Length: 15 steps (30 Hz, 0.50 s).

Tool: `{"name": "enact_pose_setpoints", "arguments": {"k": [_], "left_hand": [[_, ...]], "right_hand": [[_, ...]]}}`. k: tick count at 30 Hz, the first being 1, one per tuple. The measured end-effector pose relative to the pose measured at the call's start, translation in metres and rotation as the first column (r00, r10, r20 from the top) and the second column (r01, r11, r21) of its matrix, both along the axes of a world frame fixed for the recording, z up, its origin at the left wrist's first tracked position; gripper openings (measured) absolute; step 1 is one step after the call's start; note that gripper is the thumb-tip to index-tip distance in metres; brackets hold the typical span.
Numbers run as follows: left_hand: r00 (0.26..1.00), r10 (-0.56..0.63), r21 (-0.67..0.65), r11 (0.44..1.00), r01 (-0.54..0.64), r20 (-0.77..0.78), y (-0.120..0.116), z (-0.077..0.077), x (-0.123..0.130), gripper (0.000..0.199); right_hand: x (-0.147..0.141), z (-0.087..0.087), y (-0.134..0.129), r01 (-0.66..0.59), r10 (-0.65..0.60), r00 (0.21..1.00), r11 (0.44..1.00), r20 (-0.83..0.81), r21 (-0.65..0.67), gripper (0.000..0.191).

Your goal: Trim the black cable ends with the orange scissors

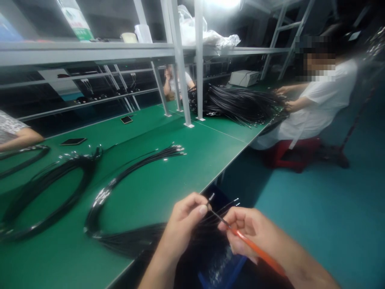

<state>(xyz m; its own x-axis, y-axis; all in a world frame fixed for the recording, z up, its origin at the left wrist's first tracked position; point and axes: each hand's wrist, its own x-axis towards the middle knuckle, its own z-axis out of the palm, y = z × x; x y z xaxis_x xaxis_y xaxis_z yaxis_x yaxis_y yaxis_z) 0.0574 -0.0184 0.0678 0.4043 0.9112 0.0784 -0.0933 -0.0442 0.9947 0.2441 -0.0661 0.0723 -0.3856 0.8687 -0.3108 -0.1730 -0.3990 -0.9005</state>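
- In the head view, the fingers (pixel 202 209) of the left hand (pixel 183 218) pinch the upper end of a thin dark strand (pixel 220 218); a light grip right by the tip should give the finest control.
- The right hand (pixel 252 228) has its fingers curled round an orange piece (pixel 260 252), where the strand meets it; whether that is a handle or a sleeve is hard to tell.
- The strand slants between both hands, just off the edge of the green desk (pixel 150 188). Holding it straight, with little pull, would probably spare it from kinking.
- Loose cable ends (pixel 236 202) poke up just behind the hands and could snag, so the fingertips are best held a little above them.
- A curved black cable bundle (pixel 98 208) lies on the desk, its tail running towards the left forearm; an arm resting there might drag it.
- Below the hands is a blue container (pixel 239 267).
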Motion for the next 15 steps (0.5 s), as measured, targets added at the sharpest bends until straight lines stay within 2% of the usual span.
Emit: {"name": "enact_pose_setpoints", "arguments": {"k": [5, 7, 10, 13, 15], "left_hand": [[0.979, -0.059, -0.229, 0.968, 0.104, 0.197, 0.004, 0.0, 0.002, 0.019], [0.963, -0.089, -0.282, 0.946, 0.162, 0.252, 0.004, -0.001, 0.003, 0.021], [0.953, -0.108, -0.326, 0.923, 0.203, 0.284, 0.003, 0.001, 0.0, 0.022], [0.967, -0.1, -0.314, 0.934, 0.172, 0.234, 0.004, 0.001, -0.001, 0.024], [0.998, -0.06, -0.145, 0.988, 0.062, 0.017, 0.008, -0.002, 0.006, 0.024]], "right_hand": [[0.006, -0.005, 0.001, -0.036, 0.042, 0.995, 0.997, -0.092, 0.067, 0.041], [0.006, -0.008, 0.001, -0.052, 0.07, 0.986, 0.992, -0.153, 0.116, 0.048], [0.005, -0.011, 0.001, -0.059, 0.086, 0.978, 0.988, -0.19, 0.142, 0.048], [0.004, -0.01, 0.001, -0.046, 0.07, 0.976, 0.992, -0.208, 0.118, 0.043], [0.003, -0.008, 0.001, 0.076, -0.053, 0.972, 0.993, -0.23, 0.092, 0.035]]}}
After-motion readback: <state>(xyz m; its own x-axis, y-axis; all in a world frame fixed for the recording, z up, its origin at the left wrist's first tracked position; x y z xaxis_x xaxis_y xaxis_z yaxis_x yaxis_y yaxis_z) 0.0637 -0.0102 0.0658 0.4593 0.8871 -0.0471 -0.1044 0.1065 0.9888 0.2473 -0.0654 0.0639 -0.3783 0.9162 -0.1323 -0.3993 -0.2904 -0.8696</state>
